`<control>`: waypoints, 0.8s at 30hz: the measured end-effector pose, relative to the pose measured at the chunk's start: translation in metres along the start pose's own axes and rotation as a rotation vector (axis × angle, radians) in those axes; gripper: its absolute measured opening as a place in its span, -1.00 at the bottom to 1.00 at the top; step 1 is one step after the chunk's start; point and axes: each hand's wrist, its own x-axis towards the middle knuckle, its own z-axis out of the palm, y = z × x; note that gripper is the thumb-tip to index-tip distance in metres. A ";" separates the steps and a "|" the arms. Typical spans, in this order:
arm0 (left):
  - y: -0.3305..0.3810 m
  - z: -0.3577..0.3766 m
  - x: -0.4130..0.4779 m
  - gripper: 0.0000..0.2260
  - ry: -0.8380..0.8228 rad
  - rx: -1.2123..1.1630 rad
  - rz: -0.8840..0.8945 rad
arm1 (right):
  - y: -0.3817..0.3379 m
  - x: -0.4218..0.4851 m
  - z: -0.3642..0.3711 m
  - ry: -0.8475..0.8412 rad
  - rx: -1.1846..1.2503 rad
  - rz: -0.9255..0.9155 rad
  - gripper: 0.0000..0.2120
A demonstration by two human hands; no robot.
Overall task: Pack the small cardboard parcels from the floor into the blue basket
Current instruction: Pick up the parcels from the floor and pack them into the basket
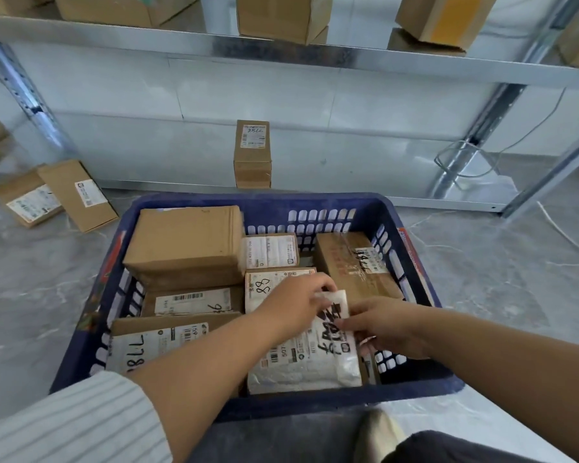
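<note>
"What are your hands on?"

"Both are on the white parcel (315,359), inside the blue basket (318,202). My left hand (293,304) curls over its far edge and pinches it. My right hand (386,330) grips its right side, thumb on top."

"How does it lie?"

"Flat, label up, in the near right part of the basket, resting on the boxes beneath. Brown cardboard parcels fill the rest, and the big box (184,242) sits in the far left corner."

"Anything on the floor?"

"To the left, apart from the basket, a flat parcel (77,195) lies partly over a second flat parcel (27,203). An upright parcel (252,155) stands just behind the basket, below the metal shelf (281,51)."
</note>
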 end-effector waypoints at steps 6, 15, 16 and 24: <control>-0.019 0.010 -0.013 -0.64 -0.170 0.424 0.212 | 0.011 0.029 0.002 0.087 -0.100 0.222 -0.78; -0.038 -0.005 -0.035 -0.58 -0.357 0.647 0.205 | 0.015 0.063 0.028 0.077 -0.274 0.358 -0.92; -0.038 -0.004 -0.036 -0.58 -0.402 0.667 0.185 | 0.015 0.063 0.029 0.097 -0.316 0.345 -0.94; -0.039 0.011 -0.036 -0.77 -0.562 0.861 0.107 | 0.022 0.044 0.030 0.212 -0.620 0.115 -0.71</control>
